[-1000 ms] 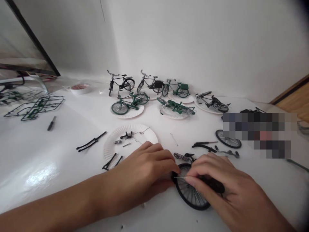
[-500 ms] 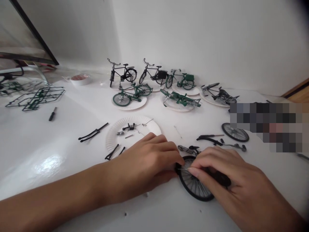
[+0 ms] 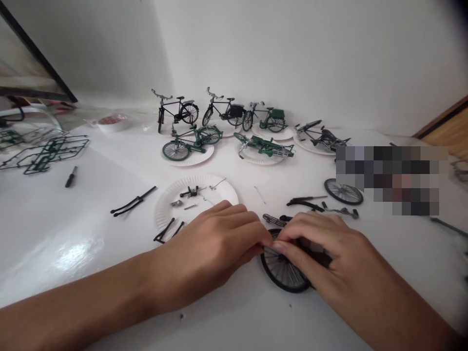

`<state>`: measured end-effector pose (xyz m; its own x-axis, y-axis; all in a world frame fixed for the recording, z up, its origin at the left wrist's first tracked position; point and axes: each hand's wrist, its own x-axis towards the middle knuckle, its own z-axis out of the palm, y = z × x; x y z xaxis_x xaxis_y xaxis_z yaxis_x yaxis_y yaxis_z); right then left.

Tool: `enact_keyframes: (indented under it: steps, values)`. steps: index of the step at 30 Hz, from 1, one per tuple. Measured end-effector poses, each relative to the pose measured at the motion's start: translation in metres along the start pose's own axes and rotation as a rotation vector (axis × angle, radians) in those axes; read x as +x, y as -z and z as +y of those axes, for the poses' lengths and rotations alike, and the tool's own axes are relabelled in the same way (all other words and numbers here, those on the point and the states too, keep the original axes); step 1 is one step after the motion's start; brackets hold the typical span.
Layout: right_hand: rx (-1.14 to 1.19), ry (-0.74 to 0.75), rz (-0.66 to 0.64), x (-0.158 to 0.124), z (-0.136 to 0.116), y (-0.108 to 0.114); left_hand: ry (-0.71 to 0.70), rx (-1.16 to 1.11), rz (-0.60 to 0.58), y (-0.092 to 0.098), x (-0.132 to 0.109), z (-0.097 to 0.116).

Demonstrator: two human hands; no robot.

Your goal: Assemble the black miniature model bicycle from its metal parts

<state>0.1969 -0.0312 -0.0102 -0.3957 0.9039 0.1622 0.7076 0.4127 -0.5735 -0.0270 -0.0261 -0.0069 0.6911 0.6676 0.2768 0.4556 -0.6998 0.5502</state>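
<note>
Low in front of me is a partly built black model bicycle; its spoked wheel (image 3: pixel 284 275) shows below my fingers. My left hand (image 3: pixel 223 248) is closed, its fingertips pinched at the wheel's left upper side. My right hand (image 3: pixel 325 258) reaches over the bicycle, thumb and forefinger pressed together against the left fingertips. The thin metal rod it pinched a moment ago is now hidden between the fingers. Beyond the hands a grey rack-like part (image 3: pixel 273 220) sticks out. My right palm covers much of the frame.
A paper plate (image 3: pixel 161 204) with small parts lies behind my left hand. A black fork (image 3: pixel 134 201), a screwdriver (image 3: pixel 71 176), a loose wheel (image 3: pixel 343 191) and a grey handlebar (image 3: pixel 340 210) lie around. Several finished model bicycles (image 3: pixel 179 112) stand at the back; green part frames (image 3: pixel 47 153) lie left.
The view has shifted slightly, moving everything a little left. My right fingertips have moved closer to the left ones, and the thin rod between them has gone out of sight.
</note>
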Motion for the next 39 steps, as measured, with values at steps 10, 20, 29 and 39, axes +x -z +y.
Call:
enact_keyframes:
  steps: [10, 20, 29, 39]
  values:
    - [-0.04, 0.06, 0.06, -0.001, -0.002, -0.001, 0.048, 0.015, 0.087, -0.006, -0.002, -0.001]
    - [-0.123, 0.297, 0.072, 0.001, -0.005, 0.001, 0.049, 0.028, 0.143, -0.005, -0.002, 0.004]
    - [-0.167, 0.281, 0.1, 0.001, -0.006, 0.004, 0.123, 0.081, 0.095, 0.006, -0.004, -0.004]
    - [-0.089, 0.227, 0.094, 0.002, -0.008, -0.001, 0.11, -0.024, -0.068, -0.001, 0.002, 0.002]
